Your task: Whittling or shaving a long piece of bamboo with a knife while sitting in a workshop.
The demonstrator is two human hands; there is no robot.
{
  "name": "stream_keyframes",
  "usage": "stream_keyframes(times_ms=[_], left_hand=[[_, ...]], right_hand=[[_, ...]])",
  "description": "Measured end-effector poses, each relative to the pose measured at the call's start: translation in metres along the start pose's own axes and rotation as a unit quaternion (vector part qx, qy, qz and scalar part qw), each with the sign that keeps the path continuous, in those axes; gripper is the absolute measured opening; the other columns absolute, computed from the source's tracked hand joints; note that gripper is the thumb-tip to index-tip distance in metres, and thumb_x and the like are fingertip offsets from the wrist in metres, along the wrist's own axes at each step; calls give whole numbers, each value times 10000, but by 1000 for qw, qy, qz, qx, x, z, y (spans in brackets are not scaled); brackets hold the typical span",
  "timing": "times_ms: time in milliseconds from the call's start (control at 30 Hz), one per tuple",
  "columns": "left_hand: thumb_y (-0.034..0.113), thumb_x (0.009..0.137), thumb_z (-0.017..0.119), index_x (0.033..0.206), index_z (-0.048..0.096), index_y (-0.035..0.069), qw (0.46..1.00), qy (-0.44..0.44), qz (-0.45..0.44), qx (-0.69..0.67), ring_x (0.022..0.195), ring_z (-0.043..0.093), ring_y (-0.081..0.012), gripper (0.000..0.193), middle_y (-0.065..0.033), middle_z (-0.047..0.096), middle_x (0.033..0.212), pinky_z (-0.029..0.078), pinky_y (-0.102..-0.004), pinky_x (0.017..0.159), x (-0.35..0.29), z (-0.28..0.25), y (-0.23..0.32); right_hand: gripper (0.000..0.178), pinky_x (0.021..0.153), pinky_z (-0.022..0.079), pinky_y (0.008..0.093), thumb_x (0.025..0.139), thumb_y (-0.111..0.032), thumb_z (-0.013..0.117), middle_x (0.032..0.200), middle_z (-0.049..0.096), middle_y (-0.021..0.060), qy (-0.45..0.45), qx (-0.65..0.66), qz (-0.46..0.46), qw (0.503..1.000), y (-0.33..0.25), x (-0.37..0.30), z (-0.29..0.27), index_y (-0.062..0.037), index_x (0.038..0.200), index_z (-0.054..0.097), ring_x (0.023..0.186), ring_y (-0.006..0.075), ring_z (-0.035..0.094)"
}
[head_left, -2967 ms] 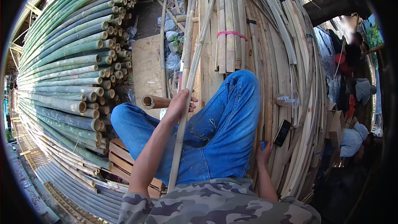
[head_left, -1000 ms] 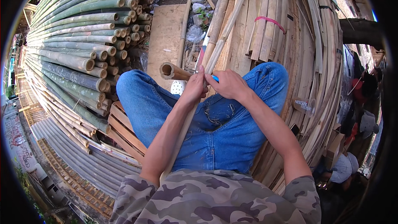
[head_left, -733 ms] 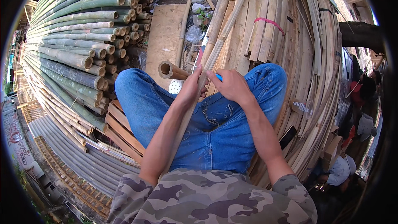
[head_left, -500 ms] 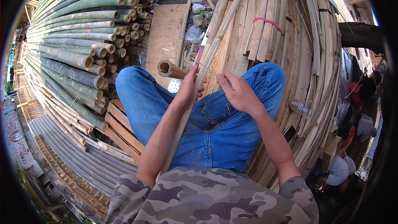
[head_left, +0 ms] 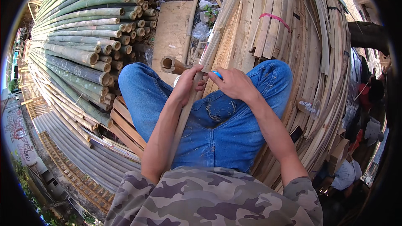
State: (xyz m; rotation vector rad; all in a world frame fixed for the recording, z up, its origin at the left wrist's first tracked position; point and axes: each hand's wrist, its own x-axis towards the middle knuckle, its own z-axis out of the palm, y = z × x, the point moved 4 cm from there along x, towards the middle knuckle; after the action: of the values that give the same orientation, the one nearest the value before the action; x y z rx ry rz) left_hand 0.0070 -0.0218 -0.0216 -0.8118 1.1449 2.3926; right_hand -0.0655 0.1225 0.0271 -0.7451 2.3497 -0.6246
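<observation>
A long, pale bundle of bamboo strips (head_left: 217, 44) runs aslant from my lap to the far stack. My left hand (head_left: 188, 84) is closed round it above my jeans. Close beside it, my right hand (head_left: 235, 84) grips a small blue-handled tool (head_left: 217, 75) whose end reaches toward the strips. Its working end is mostly hidden by my fingers. Just beyond my left hand lies a short, hollow bamboo piece (head_left: 171, 65).
Green bamboo poles (head_left: 79, 54) are piled at the left. Split bamboo slats (head_left: 268, 29), tied with a pink band (head_left: 275, 18), lie at the right. A plywood board (head_left: 171, 25) lies ahead; a phone (head_left: 296, 134) rests by my right thigh. People are at the far right.
My right hand has come left to the strips, and the blue tool now shows in it. The view has shifted slightly. My left hand still holds the bundle.
</observation>
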Motion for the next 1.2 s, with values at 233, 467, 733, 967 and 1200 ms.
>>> stream_keyframes(times_ms=[233,467,733,967,1200], left_hand=[[295,996,437,993,530,50,1000,12,10,19,592,391,-57,261,21,487,809,288,-205,459,10,-6,-26],[286,988,423,946,514,86,999,-23,-13,-18,583,343,-49,224,28,449,814,260,-196,450,-12,12,-9],[274,982,439,1191,472,127,999,-11,-20,-47,568,331,-51,257,27,472,903,241,-183,447,-51,4,-10],[281,1008,411,1306,474,120,1000,4,-25,-15,560,345,-44,345,17,481,890,243,-179,447,-100,35,-1],[305,1046,422,995,519,142,992,47,-13,116,499,369,-52,197,29,485,754,266,-207,422,-30,40,-36]], right_hand=[[550,761,518,510,964,-514,461,827,679,261,-46,-44,53,997,8,12,13,-24,865,690,846,443,661],[460,693,511,494,932,-459,538,714,652,236,12,6,-39,999,-1,7,-4,-35,853,696,744,414,663],[413,626,492,499,916,-421,589,672,636,220,90,96,-162,978,-15,-18,-15,-25,815,644,664,419,640],[361,499,444,400,904,-346,662,585,571,163,197,160,-165,953,7,-44,-33,-16,765,616,516,314,592],[369,501,446,402,928,-344,634,609,599,184,225,168,-140,949,8,-35,-22,3,802,644,542,326,618]])
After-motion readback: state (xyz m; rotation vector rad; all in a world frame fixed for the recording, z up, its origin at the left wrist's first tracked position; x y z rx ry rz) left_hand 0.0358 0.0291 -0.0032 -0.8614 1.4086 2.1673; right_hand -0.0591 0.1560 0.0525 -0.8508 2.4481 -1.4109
